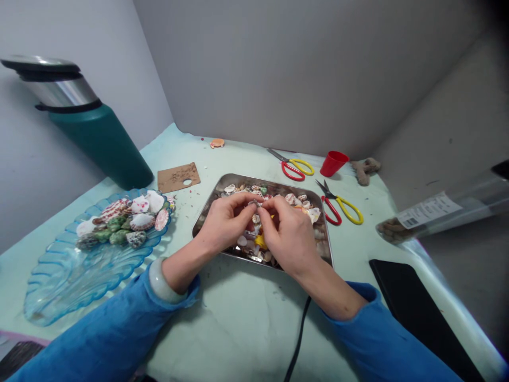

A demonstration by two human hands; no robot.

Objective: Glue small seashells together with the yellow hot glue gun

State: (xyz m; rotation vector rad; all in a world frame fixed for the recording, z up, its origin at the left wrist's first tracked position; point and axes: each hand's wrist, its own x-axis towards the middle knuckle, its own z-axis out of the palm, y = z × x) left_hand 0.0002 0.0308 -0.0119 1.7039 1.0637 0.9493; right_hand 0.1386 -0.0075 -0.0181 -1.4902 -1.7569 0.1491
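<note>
Both hands are closed in a pinch and meet over a metal tray [207, 211] of mixed seashells. My left hand [228, 220] has thumb and forefinger pressed together at the tips. Right beside it, my right hand [288, 231] pinches the same way, fingertips touching or nearly touching the left ones. Something small and dark shows between the fingertips, too little of it to name. Under the hands lie shells and a yellow piece [260, 242]. At the left, a blue scalloped glass dish [83, 286] holds white and reddish shells [142, 220] and green and grey ones [118, 223].
A green bottle [101, 140] stands at the left behind the dish, near brown cardboard [175, 178]. Behind the tray are scissors [292, 163] and a red cup [334, 163]; more scissors [340, 203] lie right. A black phone-like slab [417, 313], clear tube [449, 204] and black cable [298, 339] are nearer.
</note>
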